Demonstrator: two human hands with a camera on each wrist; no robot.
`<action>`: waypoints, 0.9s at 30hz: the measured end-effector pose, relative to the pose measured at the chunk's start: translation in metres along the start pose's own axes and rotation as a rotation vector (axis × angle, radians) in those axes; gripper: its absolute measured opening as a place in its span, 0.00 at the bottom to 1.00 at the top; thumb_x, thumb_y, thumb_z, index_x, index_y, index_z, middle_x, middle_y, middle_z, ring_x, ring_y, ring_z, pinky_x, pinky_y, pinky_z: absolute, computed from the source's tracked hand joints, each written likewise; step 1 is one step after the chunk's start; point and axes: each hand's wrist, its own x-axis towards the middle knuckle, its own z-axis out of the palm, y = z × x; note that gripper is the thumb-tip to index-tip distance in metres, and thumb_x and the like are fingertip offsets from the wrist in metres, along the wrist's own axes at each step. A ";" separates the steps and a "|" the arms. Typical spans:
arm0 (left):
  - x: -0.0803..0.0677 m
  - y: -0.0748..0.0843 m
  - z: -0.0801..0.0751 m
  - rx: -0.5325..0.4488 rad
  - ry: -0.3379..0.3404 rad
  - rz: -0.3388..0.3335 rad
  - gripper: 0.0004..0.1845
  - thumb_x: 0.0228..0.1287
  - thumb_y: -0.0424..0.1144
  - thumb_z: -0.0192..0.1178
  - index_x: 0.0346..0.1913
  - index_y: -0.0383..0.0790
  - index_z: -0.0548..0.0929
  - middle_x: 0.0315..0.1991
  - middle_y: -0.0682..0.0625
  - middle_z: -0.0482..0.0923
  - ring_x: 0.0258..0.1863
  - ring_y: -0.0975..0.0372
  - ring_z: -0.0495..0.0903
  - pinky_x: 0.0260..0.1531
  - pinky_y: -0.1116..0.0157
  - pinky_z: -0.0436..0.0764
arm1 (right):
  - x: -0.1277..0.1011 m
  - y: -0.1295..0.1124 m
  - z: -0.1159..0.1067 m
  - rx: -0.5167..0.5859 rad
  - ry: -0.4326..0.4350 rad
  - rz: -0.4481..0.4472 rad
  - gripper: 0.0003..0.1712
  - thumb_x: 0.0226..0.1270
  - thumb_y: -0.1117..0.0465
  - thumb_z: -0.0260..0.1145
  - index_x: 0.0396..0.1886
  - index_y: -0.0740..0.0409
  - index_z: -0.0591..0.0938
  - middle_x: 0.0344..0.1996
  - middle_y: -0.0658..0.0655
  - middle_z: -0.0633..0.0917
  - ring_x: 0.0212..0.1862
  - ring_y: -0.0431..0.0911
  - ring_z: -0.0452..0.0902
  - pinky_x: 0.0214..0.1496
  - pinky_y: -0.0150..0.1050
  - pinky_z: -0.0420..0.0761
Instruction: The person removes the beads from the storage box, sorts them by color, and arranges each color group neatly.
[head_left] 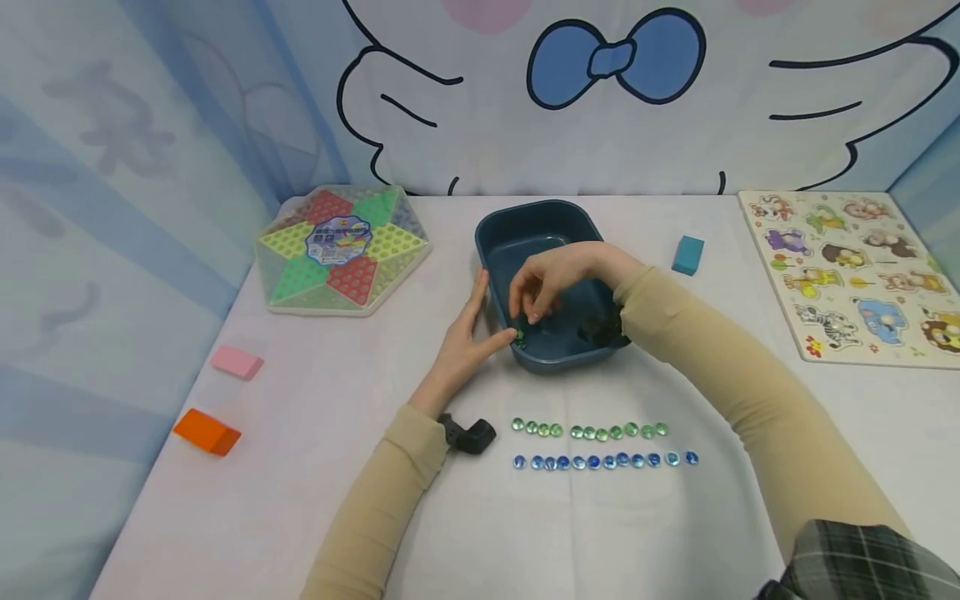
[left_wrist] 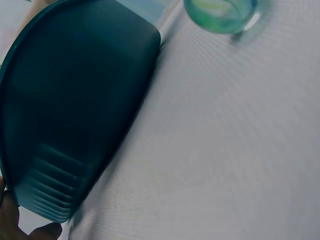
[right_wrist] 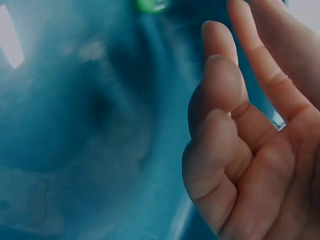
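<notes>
A dark blue-green plastic basin (head_left: 536, 212) stands in the middle of the table. My left hand (head_left: 468, 342) touches its near left side, with fairly straight fingers along the outside and the thumb at the rim. Inside the basin, my right hand (head_left: 551, 279) hovers with the index finger and thumb extended and the other fingers bent; nothing shows between them. A green glass marble (right_wrist: 149, 5) lies beyond the right fingertips, in the basin's near left corner. In front of the basin run a row of green glass marbles (head_left: 602, 434) and a row of blue glass marbles (head_left: 594, 462).
At the back left lies a hexagonal Chinese checkers board (head_left: 300, 287). A pink block (head_left: 237, 362) and an orange block (head_left: 207, 432) are near the left edge. Right of the basin are a teal block (head_left: 687, 255) and a wooden animal puzzle board (head_left: 855, 292).
</notes>
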 end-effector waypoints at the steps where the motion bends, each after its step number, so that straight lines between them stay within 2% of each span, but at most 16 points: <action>1: 0.000 0.000 0.000 0.003 -0.002 -0.004 0.49 0.53 0.65 0.58 0.72 0.64 0.41 0.72 0.68 0.36 0.73 0.63 0.43 0.70 0.53 0.48 | 0.003 0.001 0.001 -0.007 -0.007 0.008 0.15 0.59 0.64 0.65 0.46 0.62 0.80 0.28 0.50 0.82 0.29 0.41 0.74 0.30 0.35 0.76; 5: -0.001 0.008 -0.002 0.002 -0.016 -0.025 0.47 0.60 0.46 0.61 0.73 0.60 0.40 0.73 0.64 0.36 0.73 0.62 0.42 0.70 0.53 0.47 | 0.012 0.006 0.005 -0.020 -0.015 0.017 0.14 0.58 0.64 0.66 0.45 0.61 0.81 0.26 0.49 0.81 0.27 0.40 0.73 0.28 0.32 0.75; 8: -0.005 0.022 -0.004 -0.005 -0.031 -0.031 0.46 0.61 0.39 0.60 0.74 0.52 0.41 0.74 0.58 0.35 0.73 0.58 0.41 0.70 0.52 0.47 | 0.017 0.007 0.007 -0.026 -0.010 0.025 0.12 0.58 0.65 0.67 0.43 0.60 0.82 0.24 0.49 0.81 0.25 0.39 0.72 0.26 0.31 0.75; 12: -0.010 0.039 -0.007 -0.005 -0.041 -0.023 0.45 0.61 0.38 0.60 0.74 0.45 0.41 0.74 0.52 0.36 0.73 0.55 0.42 0.70 0.52 0.48 | 0.020 0.007 0.009 -0.062 -0.002 0.056 0.10 0.57 0.65 0.67 0.40 0.58 0.83 0.23 0.48 0.80 0.23 0.39 0.71 0.25 0.30 0.74; 15: -0.011 0.043 -0.007 -0.001 -0.038 -0.018 0.45 0.62 0.37 0.59 0.74 0.45 0.41 0.74 0.51 0.36 0.73 0.55 0.43 0.70 0.52 0.48 | 0.021 0.005 0.010 -0.090 0.007 0.073 0.09 0.57 0.66 0.67 0.39 0.58 0.83 0.23 0.49 0.80 0.23 0.39 0.71 0.24 0.30 0.73; 27: -0.012 0.043 -0.008 0.003 -0.037 -0.023 0.45 0.62 0.36 0.59 0.74 0.44 0.41 0.74 0.51 0.35 0.73 0.55 0.43 0.70 0.52 0.49 | 0.028 0.003 0.013 -0.133 0.023 0.089 0.08 0.55 0.66 0.69 0.37 0.59 0.83 0.23 0.49 0.78 0.23 0.38 0.70 0.22 0.29 0.72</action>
